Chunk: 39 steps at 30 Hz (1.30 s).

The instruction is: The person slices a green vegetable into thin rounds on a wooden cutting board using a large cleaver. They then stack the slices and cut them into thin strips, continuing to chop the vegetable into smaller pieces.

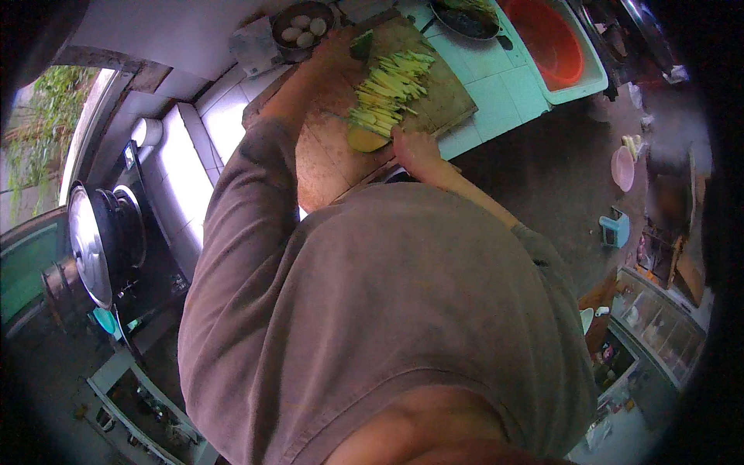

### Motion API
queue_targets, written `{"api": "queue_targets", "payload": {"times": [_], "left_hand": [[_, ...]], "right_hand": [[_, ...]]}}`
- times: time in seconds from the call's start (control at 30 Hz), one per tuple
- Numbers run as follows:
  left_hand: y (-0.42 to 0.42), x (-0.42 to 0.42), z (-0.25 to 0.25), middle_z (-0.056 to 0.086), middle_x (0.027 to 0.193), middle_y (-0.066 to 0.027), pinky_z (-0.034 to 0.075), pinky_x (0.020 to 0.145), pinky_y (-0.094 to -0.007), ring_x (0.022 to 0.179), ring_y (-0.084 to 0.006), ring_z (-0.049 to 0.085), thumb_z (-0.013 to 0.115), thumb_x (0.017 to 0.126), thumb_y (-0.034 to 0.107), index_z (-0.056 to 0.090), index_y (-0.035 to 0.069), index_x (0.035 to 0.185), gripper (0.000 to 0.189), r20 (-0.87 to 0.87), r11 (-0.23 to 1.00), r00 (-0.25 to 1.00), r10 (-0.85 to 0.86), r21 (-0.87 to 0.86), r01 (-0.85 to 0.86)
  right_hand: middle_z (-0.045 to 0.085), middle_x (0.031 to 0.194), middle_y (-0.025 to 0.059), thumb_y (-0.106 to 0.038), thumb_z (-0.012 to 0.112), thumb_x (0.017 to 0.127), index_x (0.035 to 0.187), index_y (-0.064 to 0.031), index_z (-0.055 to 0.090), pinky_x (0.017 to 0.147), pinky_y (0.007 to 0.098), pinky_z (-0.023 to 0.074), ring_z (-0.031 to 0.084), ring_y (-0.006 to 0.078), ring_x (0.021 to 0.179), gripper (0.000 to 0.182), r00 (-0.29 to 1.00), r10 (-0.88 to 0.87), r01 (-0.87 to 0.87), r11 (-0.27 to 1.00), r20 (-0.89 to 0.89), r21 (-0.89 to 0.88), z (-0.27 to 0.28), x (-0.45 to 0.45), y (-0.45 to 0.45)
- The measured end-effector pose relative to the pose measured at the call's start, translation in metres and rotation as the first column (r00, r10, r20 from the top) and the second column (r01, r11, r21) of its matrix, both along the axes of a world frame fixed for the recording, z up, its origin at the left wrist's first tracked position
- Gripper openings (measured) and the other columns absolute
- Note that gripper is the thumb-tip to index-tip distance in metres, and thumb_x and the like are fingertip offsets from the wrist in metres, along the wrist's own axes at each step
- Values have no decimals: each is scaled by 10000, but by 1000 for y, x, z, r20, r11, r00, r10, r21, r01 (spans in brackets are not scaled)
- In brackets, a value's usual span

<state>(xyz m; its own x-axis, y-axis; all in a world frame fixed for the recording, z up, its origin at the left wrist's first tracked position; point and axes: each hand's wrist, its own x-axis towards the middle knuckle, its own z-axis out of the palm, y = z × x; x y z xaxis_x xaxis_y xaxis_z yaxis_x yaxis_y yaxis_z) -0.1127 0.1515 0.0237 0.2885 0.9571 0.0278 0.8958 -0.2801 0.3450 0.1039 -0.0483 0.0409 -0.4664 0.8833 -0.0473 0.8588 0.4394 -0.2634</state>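
Pale green vegetable strips (389,87) lie in a long heap across a worn wooden cutting board (447,96). At the heap's upper left is my left hand (340,51), its fingers beside a dark green vegetable piece (361,45); whether they grip it is unclear. My right hand (415,152) is closed at the near end of the heap, on what looks like a knife's handle. The thin edge of the knife (347,119) runs left from that hand. Just below this edge shows a rounded yellowish patch (366,141), possibly a vegetable piece or a reflection in the blade.
Beyond my left hand stands a dark bowl (279,23) of eggs. A pan (465,32) with greens sits on the tiled counter (494,107), left of a white sink (596,81) holding a red basin (549,43). A lidded pot (90,247) is at far left.
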Motion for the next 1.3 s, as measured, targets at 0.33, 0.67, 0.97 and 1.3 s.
{"api": "queue_targets", "payload": {"times": [0.33, 0.67, 0.97, 1.3], "left_hand": [[-216, -5, 58, 588, 870, -103, 452, 739, -358, 868, -292, 553, 635, 720, 38, 599, 66, 944, 228, 447, 970, 892, -66, 238, -47], [-239, 28, -12, 505, 1093, -135, 444, 825, -388, 1035, -323, 459, 660, 654, 164, 559, 50, 1038, 413, 146, 964, 965, -218, 186, 189], [-231, 34, -28, 481, 1047, -133, 459, 815, -370, 994, -305, 462, 559, 699, 119, 578, 10, 963, 286, -16, 968, 989, -147, 204, 147], [-223, 40, -30, 489, 1055, -132, 493, 782, -353, 1012, -292, 466, 566, 692, 138, 585, 4, 968, 308, -1, 944, 992, -126, 308, 120]], "right_hand": [[586, 838, 194, -126, 562, 768, 853, -24, 548, 575, 425, 520, 617, 340, 787, 134, 1000, -3, 3, 1000, 31, 2, 4, 1, 5], [579, 860, 204, -136, 574, 774, 888, -12, 556, 644, 464, 514, 604, 377, 817, 170, 996, 70, -64, 991, 51, -117, -1, 4, 14], [590, 860, 201, -142, 528, 806, 864, -22, 573, 653, 472, 503, 611, 377, 793, 140, 1000, 14, -14, 1000, -21, -7, -16, 7, 11], [601, 828, 187, -185, 523, 835, 863, -43, 561, 634, 489, 493, 612, 386, 743, 150, 994, 109, -109, 994, -4, 21, -3, 7, 8]]}}
